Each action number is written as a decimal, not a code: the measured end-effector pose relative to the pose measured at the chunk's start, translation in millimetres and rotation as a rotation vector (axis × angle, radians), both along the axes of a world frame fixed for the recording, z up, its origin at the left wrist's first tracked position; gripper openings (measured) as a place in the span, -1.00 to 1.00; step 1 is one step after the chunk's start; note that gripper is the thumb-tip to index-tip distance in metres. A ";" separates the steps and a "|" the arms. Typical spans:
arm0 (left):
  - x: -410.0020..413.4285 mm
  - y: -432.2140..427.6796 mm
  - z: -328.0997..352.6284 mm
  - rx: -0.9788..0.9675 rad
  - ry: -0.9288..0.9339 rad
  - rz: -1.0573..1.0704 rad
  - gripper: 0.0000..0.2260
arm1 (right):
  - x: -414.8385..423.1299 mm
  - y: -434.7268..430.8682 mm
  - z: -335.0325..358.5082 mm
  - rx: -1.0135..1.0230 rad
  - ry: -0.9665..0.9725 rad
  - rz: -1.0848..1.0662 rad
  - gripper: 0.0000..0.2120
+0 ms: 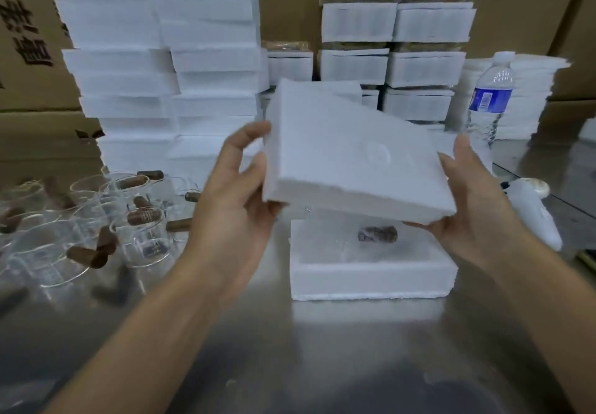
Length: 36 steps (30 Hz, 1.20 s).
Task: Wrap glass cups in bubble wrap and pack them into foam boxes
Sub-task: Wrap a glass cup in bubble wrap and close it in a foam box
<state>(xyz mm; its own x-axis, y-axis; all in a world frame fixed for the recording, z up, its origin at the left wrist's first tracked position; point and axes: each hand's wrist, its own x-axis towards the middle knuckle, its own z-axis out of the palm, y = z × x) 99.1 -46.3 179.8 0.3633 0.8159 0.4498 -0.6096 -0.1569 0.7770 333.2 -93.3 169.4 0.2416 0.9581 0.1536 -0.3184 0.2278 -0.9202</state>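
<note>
Left hand (238, 194) and right hand (477, 220) fingers grip a grainy white foam lid (348, 155) tilted above the square foam box (371, 279)

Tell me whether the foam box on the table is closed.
Open. Left hand and right hand hold the foam lid tilted above the foam box, not seated; a wrapped cup shows inside.

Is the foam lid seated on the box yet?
No, the left hand and right hand hold the foam lid tilted above the foam box, wrapped cup visible inside.
</note>
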 end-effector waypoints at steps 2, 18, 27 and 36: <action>1.7 1.6 -9.9 -0.038 0.104 0.029 -0.77 | 2.8 0.5 0.2 -0.026 0.017 -0.063 -0.62; -3.6 6.7 -46.2 0.225 0.821 0.479 -0.78 | 10.7 -1.2 2.7 -0.059 0.193 -0.210 -0.89; -5.1 5.5 -49.4 0.240 0.820 0.317 -0.80 | 7.2 3.0 -5.7 -0.144 0.051 -0.205 -0.82; -5.3 11.5 -52.3 0.321 0.980 0.218 -0.58 | 12.7 -9.6 5.1 -0.242 0.000 -0.212 -0.84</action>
